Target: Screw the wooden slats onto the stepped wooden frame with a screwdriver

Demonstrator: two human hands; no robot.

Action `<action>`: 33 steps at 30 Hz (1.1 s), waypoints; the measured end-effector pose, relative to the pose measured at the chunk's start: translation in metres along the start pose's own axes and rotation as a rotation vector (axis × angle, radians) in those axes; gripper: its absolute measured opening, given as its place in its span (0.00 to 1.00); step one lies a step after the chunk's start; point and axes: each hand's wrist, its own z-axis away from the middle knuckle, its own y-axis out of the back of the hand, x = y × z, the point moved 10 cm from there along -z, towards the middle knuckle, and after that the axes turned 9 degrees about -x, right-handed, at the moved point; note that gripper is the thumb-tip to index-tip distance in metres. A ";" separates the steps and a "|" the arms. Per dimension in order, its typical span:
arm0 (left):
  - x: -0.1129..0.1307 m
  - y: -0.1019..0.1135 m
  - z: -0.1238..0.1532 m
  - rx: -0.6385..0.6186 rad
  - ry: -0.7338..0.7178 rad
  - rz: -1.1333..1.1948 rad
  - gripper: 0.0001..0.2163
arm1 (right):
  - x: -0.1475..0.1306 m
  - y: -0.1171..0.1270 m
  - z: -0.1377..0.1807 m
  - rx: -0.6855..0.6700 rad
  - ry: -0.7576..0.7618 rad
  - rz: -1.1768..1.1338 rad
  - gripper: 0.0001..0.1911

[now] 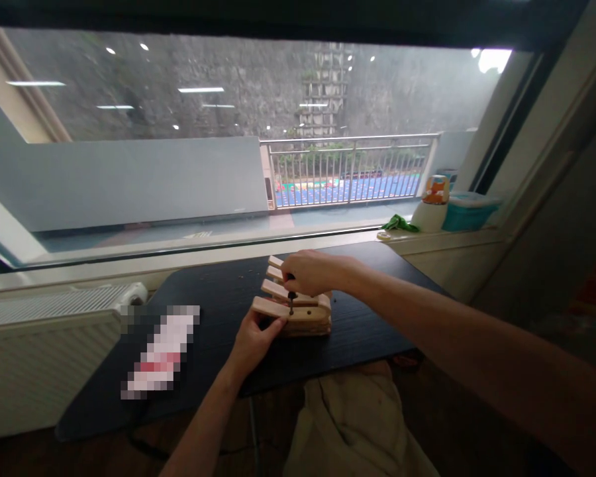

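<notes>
A pale wooden assembly (308, 326) sits on the dark table, with several slats sticking out toward the left and back. Two dark round holes or screw heads show on its near top piece. My left hand (254, 341) grips the nearest slat at its front left corner, thumb lying along the wood's edge. Above the block, my right hand (310, 271) is closed around a dark screwdriver (291, 303), whose shaft points down to the left hole. The fist hides most of the screwdriver's handle and part of the slats behind it.
The black folding table (218, 291) stands against a window sill. A pixelated pinkish item (163, 351) lies at its left. White radiator (54, 358) is beyond that side. On the sill are a green cloth (400, 224), a white bottle (430, 212) and a teal tub (469, 212).
</notes>
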 end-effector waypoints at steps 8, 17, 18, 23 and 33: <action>0.004 -0.001 0.000 -0.011 -0.035 0.000 0.21 | 0.008 0.001 -0.006 0.043 -0.108 0.012 0.22; 0.002 -0.001 0.000 -0.012 -0.022 -0.003 0.20 | -0.008 0.009 0.011 -0.006 0.060 0.011 0.13; 0.000 0.000 0.000 -0.009 -0.012 -0.007 0.20 | -0.006 0.007 0.008 0.009 0.051 0.008 0.14; -0.004 0.000 0.000 -0.011 0.015 -0.027 0.20 | 0.017 -0.007 -0.004 0.075 -0.118 -0.006 0.19; 0.011 0.006 0.002 0.060 -0.053 -0.026 0.17 | 0.006 0.008 0.016 0.078 -0.037 0.010 0.14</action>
